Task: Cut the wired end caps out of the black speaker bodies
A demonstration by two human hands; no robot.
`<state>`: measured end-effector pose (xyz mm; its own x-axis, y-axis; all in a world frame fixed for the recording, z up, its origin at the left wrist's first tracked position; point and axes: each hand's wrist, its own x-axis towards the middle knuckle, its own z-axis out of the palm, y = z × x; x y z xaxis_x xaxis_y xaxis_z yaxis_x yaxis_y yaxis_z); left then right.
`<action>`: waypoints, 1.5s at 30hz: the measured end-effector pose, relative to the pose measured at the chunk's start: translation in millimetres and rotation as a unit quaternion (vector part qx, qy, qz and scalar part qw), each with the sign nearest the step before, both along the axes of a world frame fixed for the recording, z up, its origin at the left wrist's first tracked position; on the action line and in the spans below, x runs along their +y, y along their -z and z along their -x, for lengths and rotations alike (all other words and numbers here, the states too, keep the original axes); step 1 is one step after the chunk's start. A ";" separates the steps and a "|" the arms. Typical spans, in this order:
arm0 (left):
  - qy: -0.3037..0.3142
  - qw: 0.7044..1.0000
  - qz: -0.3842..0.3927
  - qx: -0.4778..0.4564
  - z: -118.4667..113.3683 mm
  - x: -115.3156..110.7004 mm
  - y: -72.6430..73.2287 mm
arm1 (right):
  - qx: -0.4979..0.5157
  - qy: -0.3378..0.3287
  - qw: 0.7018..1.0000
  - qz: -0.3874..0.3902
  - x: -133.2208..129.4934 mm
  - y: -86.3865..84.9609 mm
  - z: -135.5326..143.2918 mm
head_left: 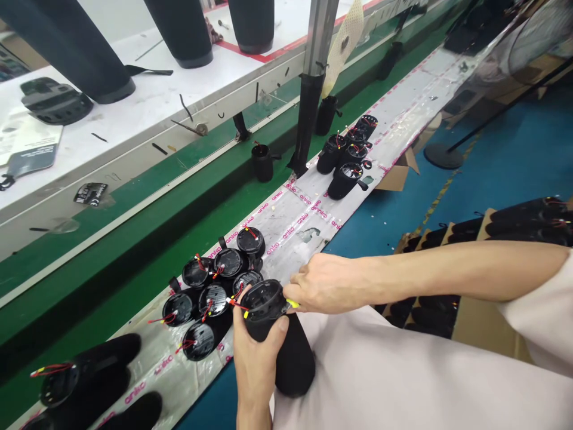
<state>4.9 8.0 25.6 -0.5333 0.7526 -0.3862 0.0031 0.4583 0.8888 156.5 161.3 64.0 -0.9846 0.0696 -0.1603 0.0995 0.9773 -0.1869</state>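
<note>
My left hand [259, 352] is wrapped round a black cylindrical speaker body [295, 361], holding it tilted against my clothing. Its open end faces up and shows a black plastic rim with red wires and a yellow connector [246, 313]. My right hand [316, 283] is closed at the right side of that rim, gripping a small yellow tool [292, 303]; most of the tool is hidden by my fingers. Just left of my hands, several similar speaker bodies [213, 300] stand close together with red wires poking out of their tops.
A narrow board [286, 224] covered in "anko" printed tape runs diagonally away, with another speaker group [344, 185] farther up. A metal post [311, 77] rises beside it. More speaker bodies [76, 376] lie lower left. A white shelf [147, 89] stands upper left, over a green belt [165, 221].
</note>
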 end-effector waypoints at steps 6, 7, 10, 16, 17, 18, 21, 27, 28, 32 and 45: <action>0.002 0.999 0.023 0.041 -7.7 1.6 -12.4 | -0.007 -0.006 1.000 -0.010 -3.8 -1.5 -2.0; 0.001 0.999 0.029 0.045 -9.0 1.8 -13.3 | -0.009 -0.008 1.000 -0.010 -4.0 -2.5 -1.7; -0.010 0.998 0.046 0.051 -12.4 2.5 -13.8 | -0.013 -0.008 1.000 -0.006 -3.7 -6.3 0.5; -0.008 0.996 0.059 0.072 -11.0 -0.4 -7.1 | -0.033 -0.015 0.999 0.015 0.0 -8.9 4.3; -0.007 0.996 0.054 0.067 -9.1 -1.4 -4.1 | -0.024 -0.012 0.999 0.018 0.7 -6.5 4.2; -0.008 0.998 0.042 0.053 -7.0 -2.4 -0.5 | -0.013 -0.009 1.000 0.022 1.3 -3.3 4.1; -0.013 0.999 -0.025 -0.029 -0.7 -4.4 12.0 | 0.017 0.006 0.997 0.074 3.3 7.8 3.4; -0.021 0.999 -0.022 -0.040 3.7 -4.9 18.6 | 0.006 0.064 0.993 0.103 5.1 10.0 1.7; -0.017 0.999 -0.013 -0.031 3.3 -4.4 15.9 | -0.001 0.058 0.994 0.096 4.6 8.1 1.7; -0.006 1.000 0.018 0.013 -0.6 -1.0 0.9 | -0.002 0.032 0.997 0.069 1.2 1.6 3.2; -0.004 0.997 0.048 0.057 -9.0 -0.4 -16.5 | 0.017 0.025 0.999 0.041 -4.6 5.0 -0.3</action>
<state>13.9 7.6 42.1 -0.5835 0.7108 -0.3927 0.0975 0.5414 0.8351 156.8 156.7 59.0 -0.9852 0.1062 -0.1347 0.1397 0.9526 -0.2704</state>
